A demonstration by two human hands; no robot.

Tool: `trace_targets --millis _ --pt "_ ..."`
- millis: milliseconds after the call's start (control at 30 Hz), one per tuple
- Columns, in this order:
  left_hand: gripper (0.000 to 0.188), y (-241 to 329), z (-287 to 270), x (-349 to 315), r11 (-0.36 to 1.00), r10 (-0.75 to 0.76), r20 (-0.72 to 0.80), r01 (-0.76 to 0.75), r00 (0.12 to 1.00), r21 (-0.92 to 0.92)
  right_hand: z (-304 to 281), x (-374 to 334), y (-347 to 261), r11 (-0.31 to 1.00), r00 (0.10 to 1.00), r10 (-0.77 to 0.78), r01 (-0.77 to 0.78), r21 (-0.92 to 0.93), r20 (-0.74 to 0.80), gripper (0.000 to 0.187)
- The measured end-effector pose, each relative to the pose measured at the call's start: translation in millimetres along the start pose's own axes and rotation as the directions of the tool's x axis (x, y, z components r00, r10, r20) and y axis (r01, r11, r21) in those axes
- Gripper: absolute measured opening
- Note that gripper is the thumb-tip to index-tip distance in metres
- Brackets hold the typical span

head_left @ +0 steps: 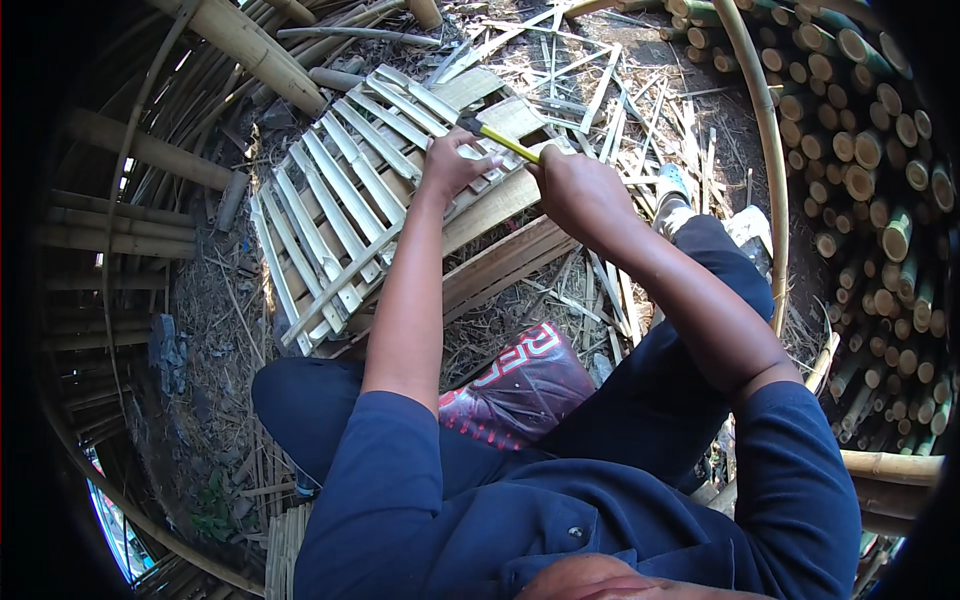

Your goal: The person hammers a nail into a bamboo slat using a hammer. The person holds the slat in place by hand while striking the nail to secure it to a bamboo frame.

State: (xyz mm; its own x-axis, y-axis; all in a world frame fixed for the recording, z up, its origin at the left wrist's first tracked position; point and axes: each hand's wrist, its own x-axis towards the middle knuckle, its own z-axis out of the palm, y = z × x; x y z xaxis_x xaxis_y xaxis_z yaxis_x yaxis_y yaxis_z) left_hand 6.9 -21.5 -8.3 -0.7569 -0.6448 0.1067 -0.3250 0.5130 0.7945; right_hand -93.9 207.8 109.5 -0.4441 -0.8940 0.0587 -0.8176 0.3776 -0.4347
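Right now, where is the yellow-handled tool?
In the head view, the yellow-handled tool is at upper centre, gripped in the right hand, its dark head beside the left hand, over the slatted panel.

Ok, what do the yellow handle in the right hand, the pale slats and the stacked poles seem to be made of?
Yellow handle: possibly plastic or painted wood; the colour is bright and even, but no grain shows to settle it.
Pale slats: likely split bamboo, unpainted; narrow, trough-like strips.
Stacked poles: bamboo, apparently raw; round cut ends, some greenish skin.
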Motion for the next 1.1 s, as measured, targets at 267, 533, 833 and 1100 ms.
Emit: trace_targets --millis 267,533,833,1100 --pt "0.024 10.1 -4.4 -3.2 0.982 0.018 0.011 -0.016 1.0 -0.189 -1.4 7.8 24.9 0.991 0.992 0.128 -0.127 0.035 -0.011 0.042" --pt "0.022 23.8 0.8 -5.5 0.993 -0.012 -0.02 0.01 1.0 -0.116 -4.3 3.5 29.6 0.991 0.993 0.118 -0.116 0.068 -0.026 0.043" --pt "0.036 28.6 8.4 0.4 0.981 -0.086 -0.109 0.103 0.99 0.165 16.0 13.0 31.1 0.982 0.995 0.101 -0.102 0.158 0.014 0.044" --pt "0.048 29.6 14.6 2.7 0.968 -0.137 -0.106 0.156 0.985 0.196 25.5 15.5 31.9 0.972 0.992 0.128 -0.129 0.195 0.017 0.045"
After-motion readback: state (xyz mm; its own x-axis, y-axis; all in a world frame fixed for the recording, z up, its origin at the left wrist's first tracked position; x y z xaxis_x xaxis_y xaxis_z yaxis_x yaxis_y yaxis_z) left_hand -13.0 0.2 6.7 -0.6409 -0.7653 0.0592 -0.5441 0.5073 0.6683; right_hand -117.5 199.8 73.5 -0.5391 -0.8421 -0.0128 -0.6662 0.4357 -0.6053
